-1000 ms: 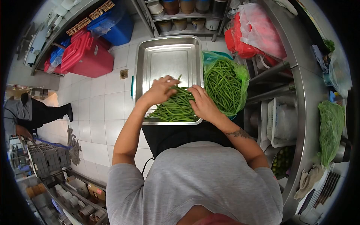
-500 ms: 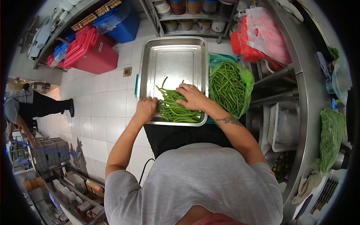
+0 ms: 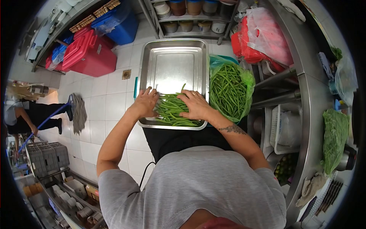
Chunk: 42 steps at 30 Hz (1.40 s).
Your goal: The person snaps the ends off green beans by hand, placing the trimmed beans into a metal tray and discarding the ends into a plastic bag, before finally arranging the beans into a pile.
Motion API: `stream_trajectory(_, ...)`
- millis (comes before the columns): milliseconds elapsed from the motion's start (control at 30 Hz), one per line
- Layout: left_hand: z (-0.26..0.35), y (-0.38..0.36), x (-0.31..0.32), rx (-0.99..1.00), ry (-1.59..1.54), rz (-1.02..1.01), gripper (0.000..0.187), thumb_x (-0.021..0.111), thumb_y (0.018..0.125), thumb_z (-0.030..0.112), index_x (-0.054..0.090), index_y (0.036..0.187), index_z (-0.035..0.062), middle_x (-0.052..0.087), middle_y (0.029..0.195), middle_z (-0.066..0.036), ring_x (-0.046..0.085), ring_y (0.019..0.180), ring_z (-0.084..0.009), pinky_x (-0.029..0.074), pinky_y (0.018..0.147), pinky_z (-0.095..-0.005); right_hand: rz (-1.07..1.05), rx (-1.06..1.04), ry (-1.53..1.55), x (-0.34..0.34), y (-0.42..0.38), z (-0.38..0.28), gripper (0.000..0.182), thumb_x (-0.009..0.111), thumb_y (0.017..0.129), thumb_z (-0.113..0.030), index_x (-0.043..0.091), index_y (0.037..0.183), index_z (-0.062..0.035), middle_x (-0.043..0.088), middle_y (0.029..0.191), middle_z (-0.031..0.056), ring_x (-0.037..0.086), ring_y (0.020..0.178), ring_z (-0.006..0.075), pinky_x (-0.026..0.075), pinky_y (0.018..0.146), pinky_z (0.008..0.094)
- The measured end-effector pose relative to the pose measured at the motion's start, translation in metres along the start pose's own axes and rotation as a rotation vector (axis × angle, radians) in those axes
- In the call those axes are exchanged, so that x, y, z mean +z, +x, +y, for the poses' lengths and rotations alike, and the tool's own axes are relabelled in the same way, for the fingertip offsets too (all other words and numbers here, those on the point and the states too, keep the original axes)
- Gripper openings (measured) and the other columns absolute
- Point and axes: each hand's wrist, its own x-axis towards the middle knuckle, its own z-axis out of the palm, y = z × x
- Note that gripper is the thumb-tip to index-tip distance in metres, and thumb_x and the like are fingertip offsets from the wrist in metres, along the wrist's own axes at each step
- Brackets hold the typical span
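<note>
A steel tray (image 3: 171,65) rests on my lap, its far half bare. A pile of green beans (image 3: 173,110) lies in its near end. My left hand (image 3: 145,102) presses flat against the left side of the pile, fingers spread. On the right side my right hand (image 3: 195,105) lies over the beans, fingers spread too. Neither hand has lifted any beans. Just right of the tray, a green plastic bag of beans (image 3: 228,89) stands open.
Red and blue lidded bins (image 3: 91,53) stand on the tiled floor at the left. Shelves with tubs (image 3: 190,15) are beyond the tray. A steel counter (image 3: 312,99) with a bag of greens runs along the right. At far left a person (image 3: 26,114) pushes a mop (image 3: 78,112).
My left hand moved from the pile's top to the tray's left rim, then back against the beans. My right hand slid lower on the pile. The person's mop swung into view.
</note>
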Motion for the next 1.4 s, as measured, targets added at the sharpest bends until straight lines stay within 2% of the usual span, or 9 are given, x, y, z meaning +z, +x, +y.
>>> stream_trajectory(200, 0.004, 0.001, 0.039, 0.083, -0.014, 0.313, 0.058, 0.077, 0.063, 0.029, 0.052, 0.107, 0.0000, 0.053, 0.105, -0.015, 0.050, 0.103, -0.0299, 0.038, 0.088, -0.0420, 0.140, -0.022, -0.028, 0.011, -0.003, 0.004, 0.070, 0.071, 0.074, -0.034, 0.043, 0.131, -0.0068, 0.037, 0.137, 0.0169, 0.039, 0.124, 0.0363, 0.031, 0.106, 0.0437)
stream_trajectory(467, -0.013, 0.025, 0.059, 0.019, 0.074, 0.379, 0.015, 0.048, 0.082, 0.010, 0.052, 0.095, 0.0031, 0.060, 0.091, -0.014, 0.059, 0.088, -0.0289, 0.038, 0.087, -0.0407, 0.023, -0.088, 0.210, -0.008, 0.001, 0.006, 0.045, 0.070, 0.075, -0.029, 0.051, 0.106, -0.0031, 0.053, 0.107, 0.0135, 0.053, 0.101, 0.0308, 0.039, 0.087, 0.0415)
stream_trajectory(700, -0.056, 0.033, -0.021, -0.041, 0.069, 0.276, 0.023, 0.046, 0.082, 0.008, 0.057, 0.102, 0.0031, 0.064, 0.094, -0.018, 0.062, 0.095, -0.0331, 0.044, 0.085, -0.0493, 0.263, -0.065, 0.414, 0.003, 0.000, 0.008, 0.013, 0.051, 0.084, -0.001, 0.051, 0.097, -0.0008, 0.055, 0.092, 0.0177, 0.056, 0.090, 0.0360, 0.044, 0.080, 0.0426)
stream_trajectory(900, -0.014, 0.072, -0.047, -0.049, -0.356, 0.424, 0.026, 0.047, 0.083, 0.005, 0.054, 0.107, -0.0001, 0.061, 0.103, -0.024, 0.059, 0.094, -0.0403, 0.046, 0.083, -0.0465, 0.533, -0.197, 0.330, -0.004, -0.009, -0.008, 0.024, 0.044, 0.078, 0.010, 0.052, 0.097, -0.0020, 0.055, 0.094, 0.0163, 0.055, 0.091, 0.0348, 0.044, 0.081, 0.0431)
stream_trajectory(1000, 0.023, 0.099, -0.012, 0.140, -0.124, 0.347, 0.035, 0.058, 0.074, 0.009, 0.057, 0.108, 0.0044, 0.060, 0.102, -0.015, 0.059, 0.096, -0.0360, 0.047, 0.082, -0.0448, 0.535, -0.041, 0.355, -0.010, -0.020, 0.000, 0.027, 0.046, 0.075, 0.010, 0.052, 0.098, -0.0019, 0.054, 0.094, 0.0159, 0.053, 0.094, 0.0350, 0.044, 0.082, 0.0416)
stream_trajectory(1100, 0.027, 0.087, -0.016, 0.367, -0.304, 0.301, 0.030, 0.058, 0.075, 0.010, 0.057, 0.104, 0.0046, 0.058, 0.100, -0.017, 0.058, 0.095, -0.0366, 0.047, 0.083, -0.0436, 0.621, -0.026, 0.247, -0.025, -0.023, 0.005, 0.026, 0.047, 0.074, 0.010, 0.052, 0.096, -0.0028, 0.053, 0.094, 0.0153, 0.052, 0.096, 0.0345, 0.044, 0.083, 0.0414)
stream_trajectory(1200, -0.008, 0.089, -0.010, 0.208, -0.535, 0.448, 0.027, 0.058, 0.076, 0.012, 0.057, 0.102, 0.0024, 0.060, 0.096, -0.020, 0.059, 0.094, -0.0380, 0.047, 0.082, -0.0434, 0.547, -0.022, 0.179, -0.021, -0.018, 0.010, 0.028, 0.055, 0.080, -0.004, 0.055, 0.107, -0.0064, 0.053, 0.113, 0.0146, 0.049, 0.110, 0.0351, 0.041, 0.092, 0.0446)
stream_trajectory(1300, -0.020, 0.071, -0.001, -0.153, -0.306, 0.222, 0.023, 0.056, 0.078, 0.009, 0.057, 0.099, 0.0006, 0.062, 0.093, -0.022, 0.060, 0.092, -0.0389, 0.048, 0.081, -0.0440, 0.461, -0.085, 0.070, -0.011, -0.012, -0.002, 0.038, 0.061, 0.081, -0.014, 0.054, 0.117, -0.0100, 0.048, 0.128, 0.0131, 0.040, 0.124, 0.0342, 0.032, 0.103, 0.0482)
stream_trajectory(1400, -0.010, 0.063, 0.018, -0.082, -0.276, 0.179, 0.022, 0.055, 0.079, 0.009, 0.059, 0.099, 0.0003, 0.064, 0.096, -0.022, 0.062, 0.093, -0.0369, 0.050, 0.080, -0.0442, 0.238, -0.144, -0.028, 0.001, -0.012, -0.008, 0.041, 0.062, 0.080, -0.015, 0.054, 0.120, -0.0132, 0.045, 0.133, 0.0115, 0.033, 0.132, 0.0319, 0.023, 0.108, 0.0510)
